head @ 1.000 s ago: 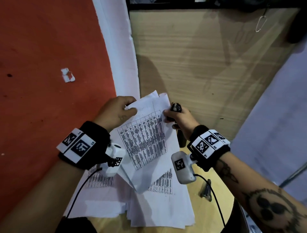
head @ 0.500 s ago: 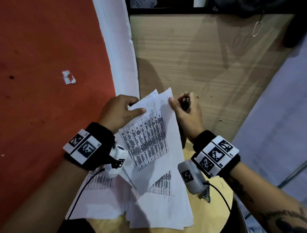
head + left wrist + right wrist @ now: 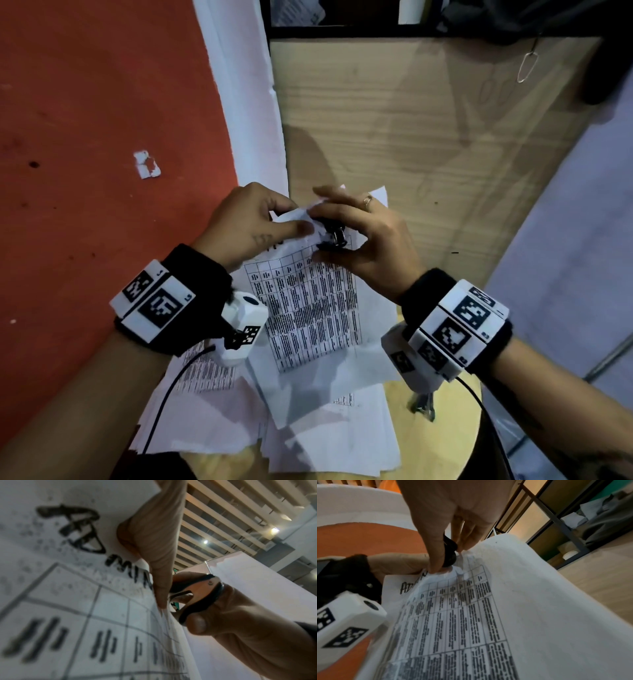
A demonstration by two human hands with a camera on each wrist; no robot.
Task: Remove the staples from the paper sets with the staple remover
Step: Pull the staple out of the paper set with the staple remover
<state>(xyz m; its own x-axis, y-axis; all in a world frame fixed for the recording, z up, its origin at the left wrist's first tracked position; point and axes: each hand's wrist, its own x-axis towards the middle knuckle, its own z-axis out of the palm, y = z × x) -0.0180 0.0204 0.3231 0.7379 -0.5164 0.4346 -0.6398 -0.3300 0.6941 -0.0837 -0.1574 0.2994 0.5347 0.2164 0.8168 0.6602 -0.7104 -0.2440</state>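
Observation:
My left hand (image 3: 295,218) pinches the top corner of a stapled paper set (image 3: 310,308) printed with a table, holding it up above the table. My right hand (image 3: 320,240) grips a black and metal staple remover (image 3: 335,236) between thumb and fingers, right at that corner. In the left wrist view the staple remover (image 3: 197,595) has its metal jaws at the edge of the paper set (image 3: 68,601), beside my left thumb. In the right wrist view the staple remover (image 3: 449,553) touches the crumpled top of the paper set (image 3: 488,615). The staple itself is hidden.
More loose papers (image 3: 308,435) lie stacked on a round wooden table (image 3: 455,445), with a small dark metal object (image 3: 424,407) beside them. A wooden panel (image 3: 411,137) stands behind. The red floor (image 3: 85,171) at left holds a white paper scrap (image 3: 147,165).
My right hand has swung left and brought the staple remover onto the paper's top corner. My left hand has shifted its pinch up to that corner.

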